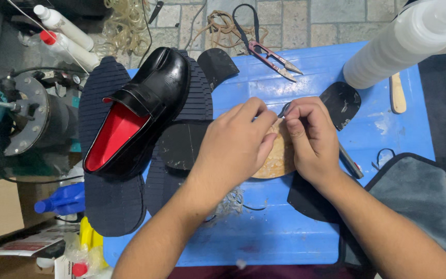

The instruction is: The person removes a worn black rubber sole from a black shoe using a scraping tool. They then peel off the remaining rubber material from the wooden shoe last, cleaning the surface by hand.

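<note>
Both hands meet over a flat tan leather sole piece (277, 157) that lies on the blue work table (264, 237). The left hand (233, 147) has its fingers curled down, pinching the top edge of that piece near where the 2 hands touch. The right hand (313, 139) is closed around a thin metal-tipped tool (285, 109), whose dark handle (351, 164) sticks out below the wrist; the tip sits at the tan piece's upper edge, just between the 2 sets of fingertips.

Judging by how things lie, the work on the tan piece looks to be in its middle: it is loose, not joined to any shoe, and its visible face looks rough and patchy. Pale thread scraps (229, 202) lie just under the left forearm.

To the left of the left hand, a glossy black leather loafer with a red lining (145, 103) rests on 2 dark ribbed rubber soles (110, 201), apparently unattached. A black half-sole sheet (181, 144) lies touching the left hand's outer side, another black heel piece (343, 102) sits just right of the right hand, and a third (218, 64) lies beyond the left hand. Red-handled thread snips (274, 59) lie past both hands, untouched. A white plastic squeeze bottle (403, 41) looms far right, and a grey cloth (419, 201) lies beside the right forearm.
</note>
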